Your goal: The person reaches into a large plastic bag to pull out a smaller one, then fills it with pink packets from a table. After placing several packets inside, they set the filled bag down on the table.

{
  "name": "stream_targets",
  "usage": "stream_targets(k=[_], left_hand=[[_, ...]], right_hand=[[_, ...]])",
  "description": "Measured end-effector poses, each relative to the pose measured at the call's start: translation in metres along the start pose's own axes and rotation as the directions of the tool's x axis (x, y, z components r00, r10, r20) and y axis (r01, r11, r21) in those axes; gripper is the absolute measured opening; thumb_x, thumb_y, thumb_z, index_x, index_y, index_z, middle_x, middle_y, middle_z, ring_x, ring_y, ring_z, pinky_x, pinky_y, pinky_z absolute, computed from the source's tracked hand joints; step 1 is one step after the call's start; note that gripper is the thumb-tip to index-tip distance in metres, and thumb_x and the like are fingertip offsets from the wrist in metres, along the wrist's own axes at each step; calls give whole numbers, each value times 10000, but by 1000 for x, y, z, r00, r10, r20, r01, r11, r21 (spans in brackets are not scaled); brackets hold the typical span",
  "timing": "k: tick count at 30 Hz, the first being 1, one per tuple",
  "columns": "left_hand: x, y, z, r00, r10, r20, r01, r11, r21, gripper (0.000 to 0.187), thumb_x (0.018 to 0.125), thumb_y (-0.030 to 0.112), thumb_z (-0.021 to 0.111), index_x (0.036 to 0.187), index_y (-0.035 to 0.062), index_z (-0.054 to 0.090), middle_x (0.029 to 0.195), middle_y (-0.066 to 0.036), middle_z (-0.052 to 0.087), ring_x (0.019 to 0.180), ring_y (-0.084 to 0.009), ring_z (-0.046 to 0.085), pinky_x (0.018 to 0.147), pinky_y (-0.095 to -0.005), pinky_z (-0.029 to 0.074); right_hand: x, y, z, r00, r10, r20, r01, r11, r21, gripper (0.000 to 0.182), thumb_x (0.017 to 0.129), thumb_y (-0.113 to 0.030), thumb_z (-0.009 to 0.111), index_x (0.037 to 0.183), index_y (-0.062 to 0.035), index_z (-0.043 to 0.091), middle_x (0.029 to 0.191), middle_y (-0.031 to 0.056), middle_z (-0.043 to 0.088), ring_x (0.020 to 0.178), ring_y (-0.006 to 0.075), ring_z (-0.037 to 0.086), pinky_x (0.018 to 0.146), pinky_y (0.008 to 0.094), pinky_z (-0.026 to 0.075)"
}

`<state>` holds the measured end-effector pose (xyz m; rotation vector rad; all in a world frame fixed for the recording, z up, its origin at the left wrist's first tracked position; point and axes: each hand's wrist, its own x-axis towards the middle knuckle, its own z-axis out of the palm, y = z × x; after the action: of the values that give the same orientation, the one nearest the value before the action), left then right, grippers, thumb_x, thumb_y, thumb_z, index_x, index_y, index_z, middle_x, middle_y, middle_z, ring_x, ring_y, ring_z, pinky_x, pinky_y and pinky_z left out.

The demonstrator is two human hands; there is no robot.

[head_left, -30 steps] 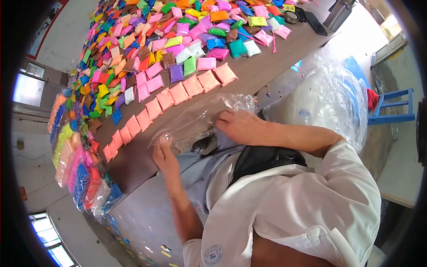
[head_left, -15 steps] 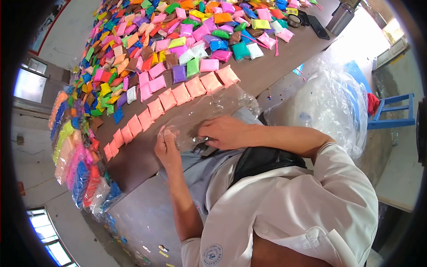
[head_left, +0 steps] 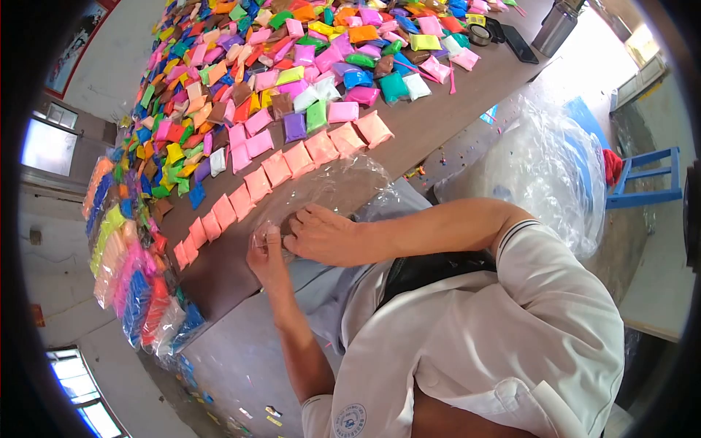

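Note:
My left hand [head_left: 268,257] pinches the edge of a clear plastic bag [head_left: 343,182] by the front edge of the table. Close beside it, my right hand [head_left: 325,233] has its fingers bent onto the same bag, near the left thumb. The bag looks flat and spreads away to the right over the table edge and my lap. Just beyond my hands runs a slanting row of salmon-pink packets [head_left: 277,168], laid side by side. Plastic and knuckles hide some of my right fingertips.
A big heap of colourful small packets [head_left: 292,73] covers the far table. Filled clear bags [head_left: 135,292] hang at the left end. A phone [head_left: 521,44], a tape roll [head_left: 479,34] and a metal flask [head_left: 558,28] stand far right. A large plastic sack [head_left: 526,175] and blue stool [head_left: 642,179] are at right.
My right hand has moved left along the bag, up close to my left hand. The bag's far part has shifted left with it. The row of packets looks the same.

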<state>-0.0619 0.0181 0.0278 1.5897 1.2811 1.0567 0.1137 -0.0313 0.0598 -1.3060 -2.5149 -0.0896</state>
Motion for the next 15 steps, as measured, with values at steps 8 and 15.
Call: stream_targets(k=[8,15], left_hand=[[-2,-9,-5,990,-71,-122,57,992,-112,296,977,250,547,1033,-23,646,885,-75,669,793,-126,580,714,-278,465],[1,-28,-2,976,97,-195,-105,994,-32,308,987,255,515,957,-24,639,781,-71,654,759,-134,564,660,-301,450]], right_hand=[[-21,19,-14,964,88,252,-134,975,175,377,737,-283,726,1019,-53,628,1013,99,627,1020,274,591,857,403,483],[-92,77,-34,962,197,191,-204,979,16,409,798,-244,700,1129,-35,582,1196,156,594,1156,334,564,955,451,471]])
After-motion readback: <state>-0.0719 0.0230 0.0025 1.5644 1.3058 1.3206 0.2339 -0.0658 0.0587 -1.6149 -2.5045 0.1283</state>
